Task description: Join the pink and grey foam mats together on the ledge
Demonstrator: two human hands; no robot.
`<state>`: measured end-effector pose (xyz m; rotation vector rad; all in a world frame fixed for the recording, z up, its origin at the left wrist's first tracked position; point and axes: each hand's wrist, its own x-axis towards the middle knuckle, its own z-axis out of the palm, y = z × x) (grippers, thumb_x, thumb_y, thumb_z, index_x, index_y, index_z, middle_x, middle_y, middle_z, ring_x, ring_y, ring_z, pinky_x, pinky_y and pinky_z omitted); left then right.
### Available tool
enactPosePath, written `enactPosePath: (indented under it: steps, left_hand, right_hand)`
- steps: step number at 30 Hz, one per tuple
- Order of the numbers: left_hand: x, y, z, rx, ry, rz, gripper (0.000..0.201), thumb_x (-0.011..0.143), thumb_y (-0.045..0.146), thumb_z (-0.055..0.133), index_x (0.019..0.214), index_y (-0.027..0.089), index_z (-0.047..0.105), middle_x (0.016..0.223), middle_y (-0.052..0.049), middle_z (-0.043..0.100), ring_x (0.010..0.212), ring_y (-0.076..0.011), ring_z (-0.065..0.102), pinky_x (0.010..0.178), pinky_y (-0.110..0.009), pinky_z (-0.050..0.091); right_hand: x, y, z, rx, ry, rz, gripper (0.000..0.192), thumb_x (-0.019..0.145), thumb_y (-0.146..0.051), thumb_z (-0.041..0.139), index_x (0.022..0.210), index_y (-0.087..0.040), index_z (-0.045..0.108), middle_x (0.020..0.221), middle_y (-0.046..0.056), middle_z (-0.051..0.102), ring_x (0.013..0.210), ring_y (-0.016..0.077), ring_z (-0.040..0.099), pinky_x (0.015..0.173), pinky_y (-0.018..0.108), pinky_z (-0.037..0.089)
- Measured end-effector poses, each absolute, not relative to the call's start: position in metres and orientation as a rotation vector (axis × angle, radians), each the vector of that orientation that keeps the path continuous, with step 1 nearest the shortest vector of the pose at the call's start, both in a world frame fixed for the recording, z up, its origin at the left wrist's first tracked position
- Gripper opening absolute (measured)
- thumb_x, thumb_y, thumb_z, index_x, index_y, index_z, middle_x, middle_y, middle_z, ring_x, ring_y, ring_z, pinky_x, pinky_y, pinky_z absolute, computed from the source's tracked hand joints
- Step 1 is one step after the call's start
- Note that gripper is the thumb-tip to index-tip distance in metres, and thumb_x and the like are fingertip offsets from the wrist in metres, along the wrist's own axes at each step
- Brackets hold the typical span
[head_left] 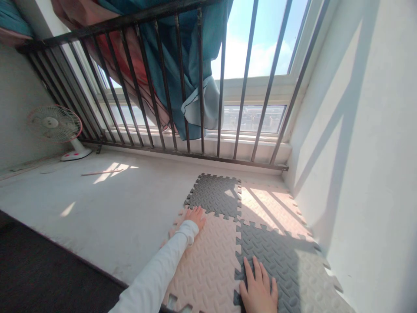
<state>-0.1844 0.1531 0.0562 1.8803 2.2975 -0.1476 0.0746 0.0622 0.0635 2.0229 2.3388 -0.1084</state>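
Note:
My left hand (196, 217) lies flat, fingers stretched out, on the far left corner of a pink foam mat tile (208, 256), by its seam with a dark grey tile (213, 195). On a nearer grey foam tile (270, 248) rests my right hand (259, 287), its fingers spread, close to the seam with the pink tile. A second pink tile (263, 202) lies beyond that, partly in sunlight. The tiles have toothed puzzle edges and a raised tread pattern. Neither hand holds anything.
A dark metal railing (189, 153) runs before the window, with a teal and pink curtain (192, 100) hanging behind it. A white fan (76, 148) stands at the left. A thin stick (100, 172) lies on the pale floor (107, 217). The white wall (368, 174) borders the mats.

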Motion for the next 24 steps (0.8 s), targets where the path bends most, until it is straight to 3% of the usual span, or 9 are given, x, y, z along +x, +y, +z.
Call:
enactPosePath:
  steps: [6, 10, 13, 16, 19, 24]
  left_hand:
    - [-0.206, 0.149, 0.049, 1.762, 2.464, -0.140, 0.060, 0.081, 0.041, 0.027, 0.132, 0.010, 0.026, 0.141, -0.010, 0.013, 0.129, -0.0229, 0.012, 0.103, -0.043, 0.016]
    - [-0.220, 0.151, 0.052, 1.814, 2.372, -0.190, 0.057, 0.081, 0.038, 0.029, 0.131, 0.012, 0.027, 0.140, -0.010, 0.021, 0.127, -0.0208, 0.018, 0.103, -0.039, 0.018]
    - [-0.218, 0.158, 0.061, 1.791, 2.370, -0.256, 0.052, 0.083, 0.037, 0.025, 0.129, 0.013, 0.033, 0.136, -0.011, 0.029, 0.126, -0.0219, 0.022, 0.103, -0.043, 0.015]
    - [-0.198, 0.168, 0.061, 1.871, 2.356, -0.238, 0.056, 0.083, 0.042, 0.024, 0.131, 0.013, 0.029, 0.138, -0.012, 0.024, 0.127, -0.0242, 0.020, 0.102, -0.048, 0.012]
    - [-0.161, 0.182, 0.049, 2.127, 2.130, -0.135, 0.057, 0.082, 0.044, 0.024, 0.134, 0.019, 0.021, 0.141, -0.005, 0.016, 0.127, -0.0220, 0.018, 0.102, -0.046, 0.014]
    - [-0.095, 0.225, 0.041, 2.237, 1.854, -0.017, 0.056, 0.082, 0.046, 0.023, 0.133, 0.023, 0.020, 0.141, -0.002, 0.018, 0.127, -0.0200, 0.018, 0.102, -0.047, 0.015]
  right_hand:
    - [0.075, 0.064, 0.054, 2.044, 2.341, -0.054, 0.055, 0.067, -0.025, 0.033, 0.121, -0.031, 0.042, 0.133, -0.001, 0.034, 0.120, 0.0210, 0.031, 0.096, 0.049, 0.020]
    - [0.075, 0.065, 0.052, 2.051, 2.347, -0.043, 0.055, 0.067, -0.025, 0.034, 0.121, -0.031, 0.042, 0.133, -0.001, 0.034, 0.120, 0.0212, 0.031, 0.097, 0.050, 0.020]
    - [0.073, 0.064, 0.057, 2.052, 2.335, -0.085, 0.056, 0.067, -0.024, 0.034, 0.122, -0.031, 0.041, 0.133, -0.001, 0.034, 0.121, 0.0218, 0.031, 0.097, 0.050, 0.020]
    - [0.069, 0.065, 0.063, 2.062, 2.318, -0.102, 0.056, 0.065, -0.024, 0.035, 0.120, -0.031, 0.043, 0.132, 0.000, 0.035, 0.121, 0.0230, 0.031, 0.096, 0.052, 0.019]
    - [0.066, 0.066, 0.066, 2.083, 2.283, -0.114, 0.058, 0.063, -0.024, 0.037, 0.119, -0.030, 0.044, 0.131, 0.002, 0.035, 0.120, 0.0242, 0.032, 0.095, 0.054, 0.020]
    - [0.065, 0.074, 0.052, 2.100, 2.287, -0.122, 0.052, 0.065, -0.027, 0.042, 0.117, -0.032, 0.047, 0.129, 0.003, 0.038, 0.117, 0.0270, 0.035, 0.092, 0.056, 0.024]
